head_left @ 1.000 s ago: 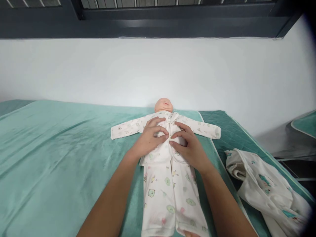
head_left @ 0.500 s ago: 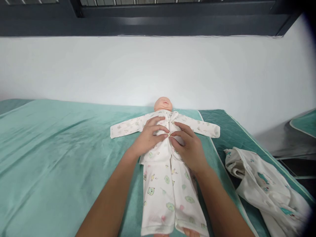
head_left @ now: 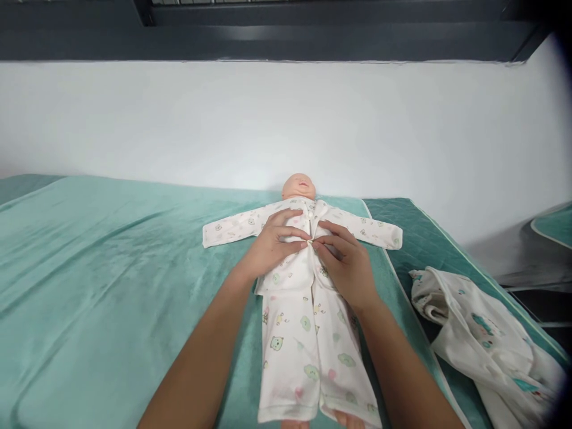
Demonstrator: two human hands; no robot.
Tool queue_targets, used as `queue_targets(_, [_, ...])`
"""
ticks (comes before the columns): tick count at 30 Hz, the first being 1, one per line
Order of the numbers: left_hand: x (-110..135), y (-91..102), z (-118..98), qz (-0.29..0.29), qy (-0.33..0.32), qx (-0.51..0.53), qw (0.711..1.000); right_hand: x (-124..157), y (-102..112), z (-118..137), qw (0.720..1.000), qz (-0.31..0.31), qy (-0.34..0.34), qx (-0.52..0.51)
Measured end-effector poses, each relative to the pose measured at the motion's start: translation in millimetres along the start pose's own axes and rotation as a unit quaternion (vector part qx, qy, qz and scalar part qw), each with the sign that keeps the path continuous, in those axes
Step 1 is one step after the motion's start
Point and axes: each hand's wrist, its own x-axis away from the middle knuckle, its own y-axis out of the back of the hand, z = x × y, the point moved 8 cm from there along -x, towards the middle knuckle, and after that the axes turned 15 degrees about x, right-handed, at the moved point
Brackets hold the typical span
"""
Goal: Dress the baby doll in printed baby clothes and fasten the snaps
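A baby doll (head_left: 299, 186) lies on its back, head toward the wall, in a white patterned baby shirt (head_left: 236, 226) with its sleeves spread. Matching white trousers (head_left: 290, 357) cover its legs, and the feet poke out at the bottom. Over the shirt's front opening, my left hand (head_left: 277, 243) pinches the left edge of the cloth between thumb and index finger. My right hand (head_left: 346, 259) pinches the other edge close beside it, the fingertips of both hands almost touching. Whatever fastener lies between the fingertips is too small to make out.
The doll rests on a green bed cover (head_left: 111, 286). To the right, a crumpled white printed cloth (head_left: 487, 339) lies on a darker green quilted mat (head_left: 393, 220). A white wall (head_left: 268, 119) stands behind, with a dark metal frame (head_left: 290, 39) above.
The fingertips of both hands have come closer together on the shirt front, gathering the cloth between them. The view has shifted slightly; doll and cloth lie as before.
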Motion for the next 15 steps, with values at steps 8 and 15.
queue_targets(8, [0.1,-3.0,-6.6,-0.008,0.005,-0.048,0.999,0.1,-0.6,2.7,1.0,0.006,0.014,0.009])
queue_targets(15, [0.2,-2.0,-7.9,-0.006,0.005,-0.048,0.999,0.4,-0.3,1.7,1.0,0.003,0.015,-0.005])
